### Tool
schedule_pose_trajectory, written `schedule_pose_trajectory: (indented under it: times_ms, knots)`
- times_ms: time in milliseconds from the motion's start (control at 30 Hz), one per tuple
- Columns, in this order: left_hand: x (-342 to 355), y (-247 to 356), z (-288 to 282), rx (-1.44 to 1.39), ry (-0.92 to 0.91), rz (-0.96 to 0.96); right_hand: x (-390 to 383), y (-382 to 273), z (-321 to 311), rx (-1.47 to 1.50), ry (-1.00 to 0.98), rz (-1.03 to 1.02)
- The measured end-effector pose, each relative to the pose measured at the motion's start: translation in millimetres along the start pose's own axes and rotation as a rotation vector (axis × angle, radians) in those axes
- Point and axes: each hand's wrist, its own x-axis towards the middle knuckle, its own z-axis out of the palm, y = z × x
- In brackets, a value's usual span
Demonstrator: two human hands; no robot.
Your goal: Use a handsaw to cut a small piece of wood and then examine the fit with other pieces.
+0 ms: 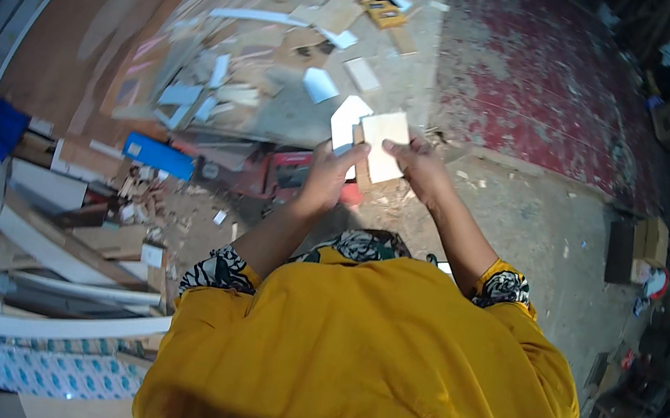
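Observation:
My right hand (421,170) grips a pale, flat rectangular wood piece (384,133) with its thumb across the face. Under it shows the edge of a browner wood piece (370,185). My left hand (327,179) closes on the left edge of these stacked pieces, its thumb pressed against them and its other fingers mostly hidden. A white piece with a pointed end (347,119) shows just behind the left thumb; whether it is held or lies on the worktop is unclear. Beyond it on the worktop lie another white pointed piece (320,85) and a small pale rectangular block (363,74).
Offcuts and strips litter the worktop (275,115), with a yellow object (383,13) at the back. Peeling red paint covers a surface (542,84) at the right. Long boards (62,252) and a blue box (159,155) lie left; cardboard boxes (654,242) stand right.

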Motion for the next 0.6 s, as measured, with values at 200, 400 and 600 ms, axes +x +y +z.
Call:
schedule_pose_trajectory:
  times_ms: [200, 400, 600]
  knots:
    - [-57.0, -25.9, -145.7, 0.178, 0.198, -0.235, 24.7, 146.2, 44.4, -0.115, -0.224, 0.487]
    - [-13.2, 1.2, -181.6, 0.181, 0.313, -0.172, 109.3, 165.3, 70.0, -0.404, -0.158, 0.338]
    - [56.7, 37.1, -189.3, -0.047, 0.404, -0.091, 250.0, 140.3, 19.7, -1.46, 0.241, -0.186]
